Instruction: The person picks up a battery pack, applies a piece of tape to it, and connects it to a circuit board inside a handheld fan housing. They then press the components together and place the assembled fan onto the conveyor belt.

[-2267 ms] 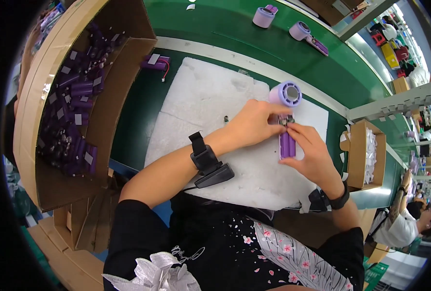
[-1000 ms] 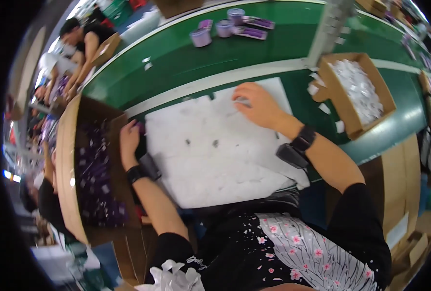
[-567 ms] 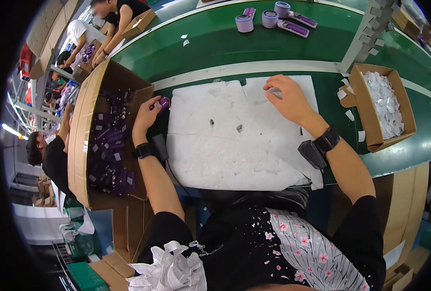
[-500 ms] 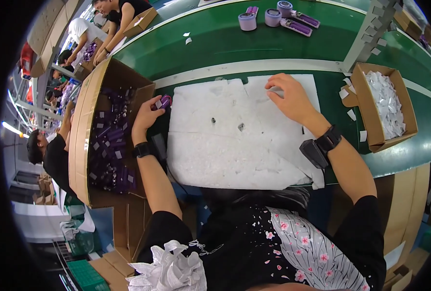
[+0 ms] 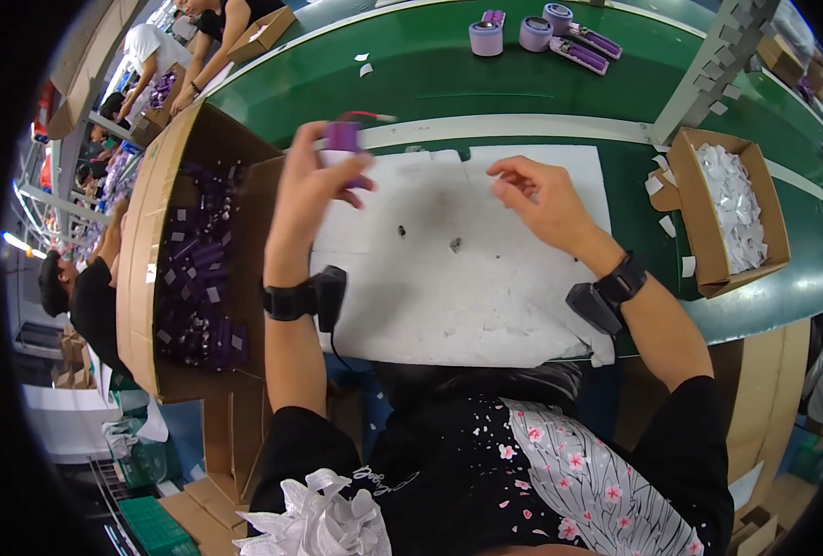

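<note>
Left hand [image 5: 302,185] grips purple battery pack [image 5: 343,135] (red lead [image 5: 363,115] sticking out top); right hand [image 5: 543,202] hovers half-curled over white foam pad [image 5: 430,301].

Two hands, left hand [image 5: 302,185] and right hand [image 5: 548,199], with one purple pack [image 5: 341,137] in the former. One black wrist strap [image 5: 291,302] per arm, two in all. One white foam sheet [image 5: 522,287]. On the far tabletop [image 5: 411,65], three round lilac housings [image 5: 486,39], three long purple pieces [image 5: 579,56] and two small white scraps [image 5: 366,70]. One large carton [image 5: 141,269] at left, its purple packs [image 5: 198,255] too many to count. One smaller box [image 5: 771,208] at right, beside at least three loose white slips [image 5: 688,267].
</note>
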A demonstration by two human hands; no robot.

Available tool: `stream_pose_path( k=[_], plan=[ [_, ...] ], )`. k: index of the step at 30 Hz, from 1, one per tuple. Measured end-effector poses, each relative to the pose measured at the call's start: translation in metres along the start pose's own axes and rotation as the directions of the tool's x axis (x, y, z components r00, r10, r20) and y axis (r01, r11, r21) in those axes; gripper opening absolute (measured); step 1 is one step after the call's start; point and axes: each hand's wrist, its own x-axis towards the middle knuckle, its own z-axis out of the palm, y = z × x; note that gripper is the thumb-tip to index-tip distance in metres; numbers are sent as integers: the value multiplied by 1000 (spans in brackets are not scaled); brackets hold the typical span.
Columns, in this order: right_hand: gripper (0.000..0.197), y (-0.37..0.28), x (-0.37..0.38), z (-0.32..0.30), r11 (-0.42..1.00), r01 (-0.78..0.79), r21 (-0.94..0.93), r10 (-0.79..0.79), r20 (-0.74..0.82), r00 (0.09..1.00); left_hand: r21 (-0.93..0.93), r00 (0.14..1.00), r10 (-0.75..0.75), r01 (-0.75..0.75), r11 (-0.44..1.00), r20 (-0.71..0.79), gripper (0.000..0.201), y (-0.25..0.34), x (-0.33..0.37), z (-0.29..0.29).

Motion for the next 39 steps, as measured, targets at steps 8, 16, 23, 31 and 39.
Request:
stream_pose_path(
  k=[8,16,23,31,39],
  plan=[
    [19,0,-1,6,950,55,308,14,-217,976,-5,849,-95,114,993,520,42,-33,2,93],
    [17,3,-1,0,937,-106,332,159,-138,978,-348,896,-142,304,887,421,37,-48,7,83],
    [14,0,-3,3,957,-72,281,129,-190,973,-477,886,-112,344,808,450,38,-48,6,76],
    [12,-2,-5,0,962,-82,261,136,-197,971,-474,883,-60,305,826,465,38,-48,3,78],
    [11,-4,-7,-2,939,-60,339,129,-185,974,-485,873,-35,304,820,487,40,-44,0,78]
  ],
)
